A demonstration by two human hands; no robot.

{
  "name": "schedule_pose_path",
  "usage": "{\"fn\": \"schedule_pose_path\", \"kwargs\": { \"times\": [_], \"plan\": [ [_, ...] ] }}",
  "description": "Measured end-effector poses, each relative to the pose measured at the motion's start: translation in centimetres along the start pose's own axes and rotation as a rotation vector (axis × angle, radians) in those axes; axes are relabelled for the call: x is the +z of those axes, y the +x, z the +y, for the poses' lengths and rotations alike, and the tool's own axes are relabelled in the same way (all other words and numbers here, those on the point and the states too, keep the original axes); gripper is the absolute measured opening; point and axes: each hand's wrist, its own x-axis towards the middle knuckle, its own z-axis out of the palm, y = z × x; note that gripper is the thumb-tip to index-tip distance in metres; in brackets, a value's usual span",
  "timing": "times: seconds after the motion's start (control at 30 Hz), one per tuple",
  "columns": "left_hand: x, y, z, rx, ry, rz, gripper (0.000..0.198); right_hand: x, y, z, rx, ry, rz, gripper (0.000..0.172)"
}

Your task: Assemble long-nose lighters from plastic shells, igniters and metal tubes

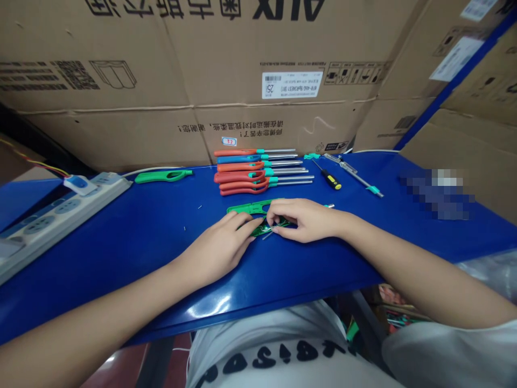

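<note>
My left hand (220, 245) rests on the table with its fingers closed on the left end of an opened green gas lighter casing (258, 231). Wires and small parts show inside it, partly hidden by my fingers. Over its right part, my right hand (305, 220) pinches thumb and fingers together; what lies between them is too small to make out. A thin greyish stick (267, 236) pokes out beneath the fingertips. Just behind lies another green casing half (246, 208). The tip of a metal tube (330, 206) shows beyond my right hand.
Several orange, red and blue lighters (242, 177) lie stacked behind my hands. Right of them are a black-yellow screwdriver (332, 180) and a metal rod with green clips (357, 177). A green casing (161, 177) and a power strip (60, 215) lie left. Cardboard (161, 124) walls the back.
</note>
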Motion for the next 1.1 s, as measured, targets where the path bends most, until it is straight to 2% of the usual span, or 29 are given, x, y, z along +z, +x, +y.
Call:
{"fn": "schedule_pose_path", "kwargs": {
  "times": [0.27, 0.4, 0.5, 0.6, 0.73, 0.9, 1.1],
  "plan": [
    [-0.13, 0.11, -0.23, 0.031, -0.057, -0.012, 0.033, -0.54, -0.44, -0.54, 0.004, -0.074, -0.073, 0.019],
    [-0.16, 0.08, -0.26, 0.046, -0.059, -0.018, 0.031, -1.0, -0.63, -0.56, -0.028, 0.004, -0.096, 0.015],
    [-0.18, 0.06, -0.22, 0.047, -0.051, -0.014, 0.031, -1.02, -0.46, -0.3, -0.036, 0.047, -0.069, 0.008],
    [-0.28, 0.06, -0.13, 0.054, -0.025, -0.03, 0.034, -0.78, -0.18, 0.03, -0.015, 0.043, -0.017, 0.016],
    [-0.54, 0.03, 0.06, 0.078, 0.069, -0.068, 0.038, -0.5, -0.04, 0.25, 0.019, 0.062, 0.003, 0.006],
    [-0.79, -0.05, 0.28, 0.092, 0.135, -0.099, 0.044, -0.41, -0.09, 0.3, 0.006, 0.027, -0.015, 0.02],
    [-0.64, -0.01, 0.26, 0.084, 0.136, -0.109, 0.045, -0.2, -0.17, 0.37, 0.048, -0.015, -0.044, 0.018]
  ]
}}
